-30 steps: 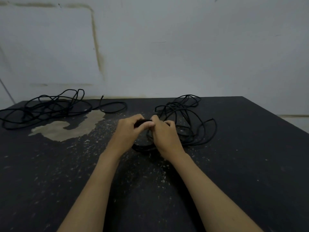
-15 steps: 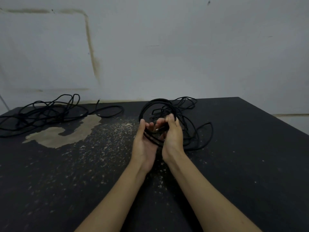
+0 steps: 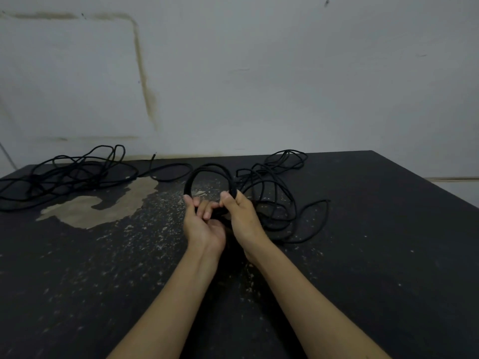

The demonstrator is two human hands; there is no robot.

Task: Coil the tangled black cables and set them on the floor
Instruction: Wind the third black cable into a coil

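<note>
Coiled black cable point(image 3: 207, 174), several turns bundled into one upright loop, stands between the two hands above the dark surface point(image 3: 375, 255). Left hand point(image 3: 201, 224) is palm-up under the bottom of the loop, its fingers curled over the strands and its thumb reaching up the loop's left side. Right hand point(image 3: 242, 216) is just beside it, back toward the camera, fingers and thumb closed around the right side of the loop near its base; the two hands touch or nearly touch (the gap is too dark to judge). Behind and to the right of the loop, the rest of the same cable sprawls as a loose tangle point(image 3: 277, 193) on the surface, running out to a long bend at its far right. Well to the left of the loop lies a second tangled cable point(image 3: 70, 174), near the back edge of the surface, one end trailing toward the loop. Between that tangle and the loop is a worn pale patch point(image 3: 103, 206) with pale flecks scattered around it. A stained grey wall point(image 3: 259, 73) rises behind the loop.
</note>
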